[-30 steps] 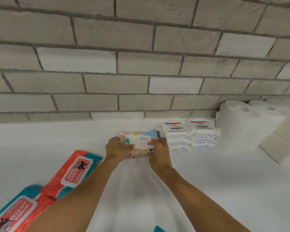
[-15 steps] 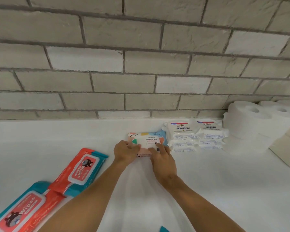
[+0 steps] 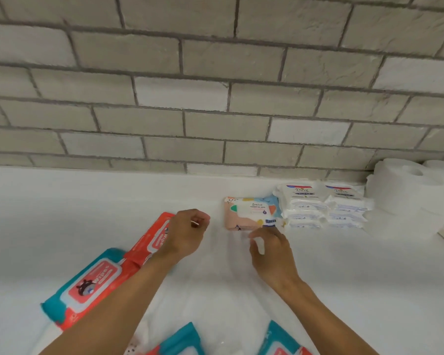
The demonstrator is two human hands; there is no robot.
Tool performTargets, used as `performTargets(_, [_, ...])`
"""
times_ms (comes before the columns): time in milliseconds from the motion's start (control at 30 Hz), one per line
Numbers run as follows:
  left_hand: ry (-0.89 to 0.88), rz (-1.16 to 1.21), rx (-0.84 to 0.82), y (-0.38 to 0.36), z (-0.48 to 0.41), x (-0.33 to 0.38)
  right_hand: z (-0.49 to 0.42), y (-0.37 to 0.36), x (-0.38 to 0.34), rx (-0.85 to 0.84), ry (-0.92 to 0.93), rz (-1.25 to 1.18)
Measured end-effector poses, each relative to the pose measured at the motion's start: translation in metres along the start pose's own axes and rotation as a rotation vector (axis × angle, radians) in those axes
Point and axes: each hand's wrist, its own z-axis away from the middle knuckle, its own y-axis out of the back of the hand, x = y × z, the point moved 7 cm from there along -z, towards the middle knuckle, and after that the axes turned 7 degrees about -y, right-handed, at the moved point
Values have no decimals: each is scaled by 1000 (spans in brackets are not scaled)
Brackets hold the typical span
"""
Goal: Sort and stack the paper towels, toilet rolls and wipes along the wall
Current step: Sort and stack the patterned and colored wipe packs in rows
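Near the wipes pack (image 3: 250, 213), left hand (image 3: 185, 233) and right hand (image 3: 272, 254) loosely curled

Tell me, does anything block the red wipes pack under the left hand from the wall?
Nothing visible. The left hand overlaps the red wipes pack; bare counter runs to the wall beside the pastel pack.

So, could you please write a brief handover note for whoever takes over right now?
Left hand: loosely curled, empty, over a red-and-teal wipes pack.
Right hand: empty, just in front of the pastel wipes pack.
Done: that pack lies near the wall, in line with the Dove stacks and toilet rolls.
Left: the other red-and-teal packs lie in front, unstacked.
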Motion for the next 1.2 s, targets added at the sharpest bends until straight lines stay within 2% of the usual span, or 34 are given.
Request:
performTargets(100, [-44, 19, 4, 15, 22, 10, 30, 9, -14, -95, -48, -81])
performTargets(233, [-77, -19, -49, 28, 55, 15, 82, 19, -36, -209, -10, -215])
performTargets(333, [-99, -85, -198, 32, 77, 16, 121, 16, -49, -338, -61, -235])
performTargets(433, [-111, -228, -404, 30, 104, 10, 161, -1, -56, -573, -97, -105])
performTargets(500, [-100, -240, -510, 27, 123, 5, 186, -10, -62, -702, -75, -62])
performTargets(567, [-82, -251, -558, 28, 139, 1, 205, -17, -67, -759, -36, -16])
performTargets(733, [-1, -263, -484, 54, 158, -13, 228, -34, -69, -744, 122, 277])
performTargets(900, [110, -324, -420, 79, 176, -24, 223, -38, -68, -665, 98, 226])
performTargets(1000, [131, -335, -375, 86, 192, -21, 211, -35, -65, -572, 171, 246])
performTargets(1200, [146, -326, -321, 82, 227, -12, 194, -34, -47, -562, 296, 234])
